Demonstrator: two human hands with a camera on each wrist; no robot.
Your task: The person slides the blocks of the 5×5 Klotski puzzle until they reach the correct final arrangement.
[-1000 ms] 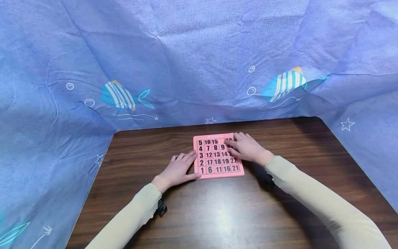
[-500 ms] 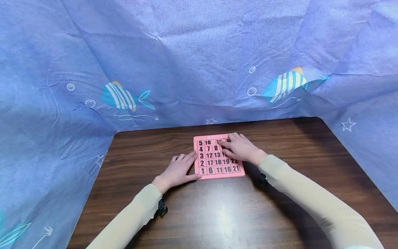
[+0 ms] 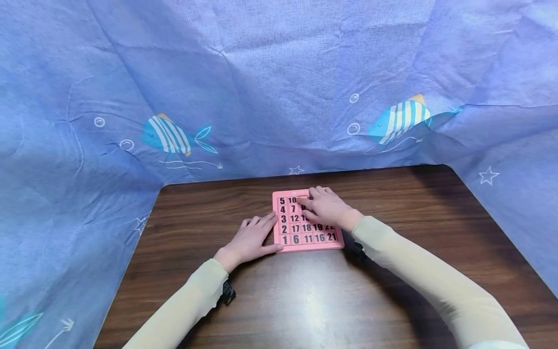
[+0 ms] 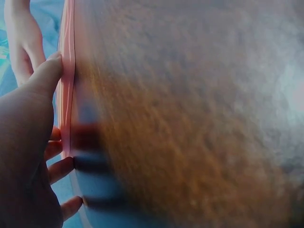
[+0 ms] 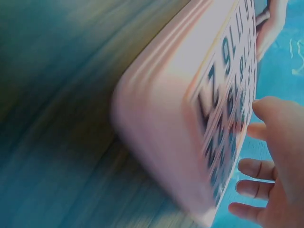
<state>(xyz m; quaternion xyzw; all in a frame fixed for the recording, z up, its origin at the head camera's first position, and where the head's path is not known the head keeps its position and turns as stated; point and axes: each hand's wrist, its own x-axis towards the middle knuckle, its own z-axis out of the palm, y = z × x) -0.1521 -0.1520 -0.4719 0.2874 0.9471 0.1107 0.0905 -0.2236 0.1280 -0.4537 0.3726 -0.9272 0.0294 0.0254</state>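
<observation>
A pink sliding number puzzle (image 3: pixel 296 229) lies flat on the table, with rows of black-numbered square tiles. Along its left edge rests my left hand (image 3: pixel 248 242), fingers extended and thumb near the front left corner. In the left wrist view, the thumb and fingers of that left hand (image 4: pixel 28 142) touch the puzzle's pink side (image 4: pixel 69 71). My right hand (image 3: pixel 329 211) reaches over the upper right tiles, its index fingertip in the top row just right of the 10. Its fingers look loosely extended in the right wrist view. The hand hides several tiles.
The dark wood-grain table (image 3: pixel 209 203) spreads around the puzzle, its far edge a short way behind it. A blue fish-patterned cloth (image 3: pixel 279 87) hangs at the back and sides. Black devices sit at both wrists.
My right hand has moved left along the top row. Half a second ago the 15 tile had shifted right, leaving a gap beside the 10. My left hand has stayed in place.
</observation>
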